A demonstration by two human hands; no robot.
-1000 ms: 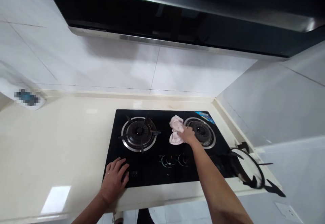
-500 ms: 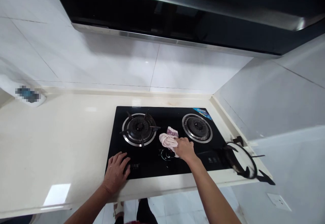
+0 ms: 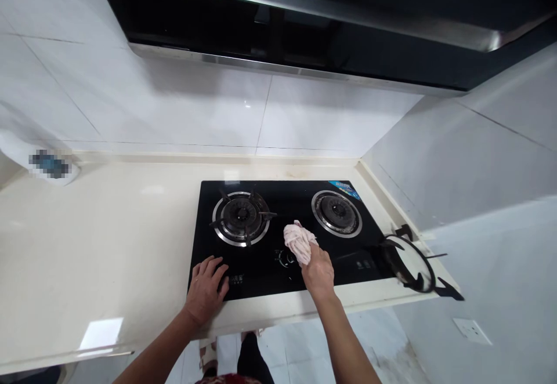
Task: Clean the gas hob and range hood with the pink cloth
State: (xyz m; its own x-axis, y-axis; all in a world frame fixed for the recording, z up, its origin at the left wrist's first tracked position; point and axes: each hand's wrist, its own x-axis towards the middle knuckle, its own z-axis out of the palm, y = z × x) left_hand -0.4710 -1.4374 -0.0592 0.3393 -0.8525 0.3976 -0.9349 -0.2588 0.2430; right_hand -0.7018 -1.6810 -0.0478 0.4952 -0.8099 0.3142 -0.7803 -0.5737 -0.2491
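A bunched pale pink cloth (image 3: 299, 241) is gripped in my right hand (image 3: 318, 270), over the middle of the black glass gas stove (image 3: 265, 282). Beside the cloth a control knob (image 3: 286, 258) shows in part. My left hand (image 3: 208, 289) lies with fingers spread on the stove's front left corner, holding nothing. Behind it sits the left burner (image 3: 242, 214) with its pan support in place. The right burner (image 3: 336, 213) has its support off.
A loose black pan support (image 3: 429, 265) rests at the stove's right edge, partly over the counter edge. A white bottle (image 3: 58, 169) lies at the far left of the cream counter (image 3: 130, 239). The dark range hood (image 3: 304, 42) hangs above.
My right hand has turned and drawn slightly nearer the front edge, and the cloth has become more bunched. My left hand still rests on the stove corner. The view has shifted slightly.
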